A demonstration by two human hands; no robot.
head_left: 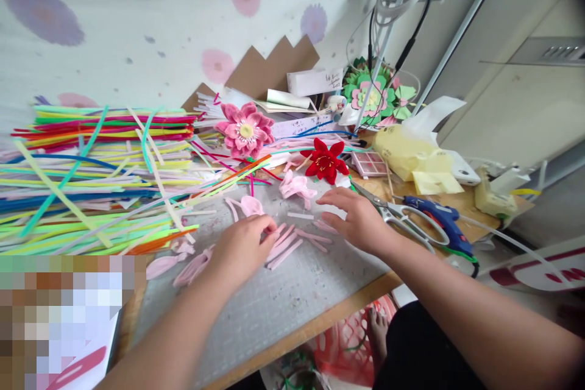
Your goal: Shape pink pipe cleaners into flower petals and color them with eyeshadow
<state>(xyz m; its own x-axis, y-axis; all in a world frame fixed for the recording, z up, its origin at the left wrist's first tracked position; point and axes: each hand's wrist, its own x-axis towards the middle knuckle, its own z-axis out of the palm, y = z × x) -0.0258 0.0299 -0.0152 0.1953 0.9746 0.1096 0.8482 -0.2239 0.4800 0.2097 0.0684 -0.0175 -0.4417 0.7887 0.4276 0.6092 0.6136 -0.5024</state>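
Observation:
My left hand [242, 247] rests on the grey cutting mat [283, 292], its fingers curled and pinched on short pink pipe-cleaner pieces [286, 244]. My right hand [354, 216] hovers flat over the mat with fingers spread, fingertips touching more pink pieces [320, 234]. Bent pink petal loops [297, 186] lie just beyond both hands. A finished red flower [325, 160] and a pink flower [245, 128] sit further back.
A big heap of coloured pipe cleaners [91, 177] fills the left. Scissors [406, 219] and a blue glue gun [441, 219] lie right of my right hand. Yellow tissue pack [411, 155], boxes, paper flowers [375, 94] and a lamp stand are behind. The table edge [320, 323] runs diagonally.

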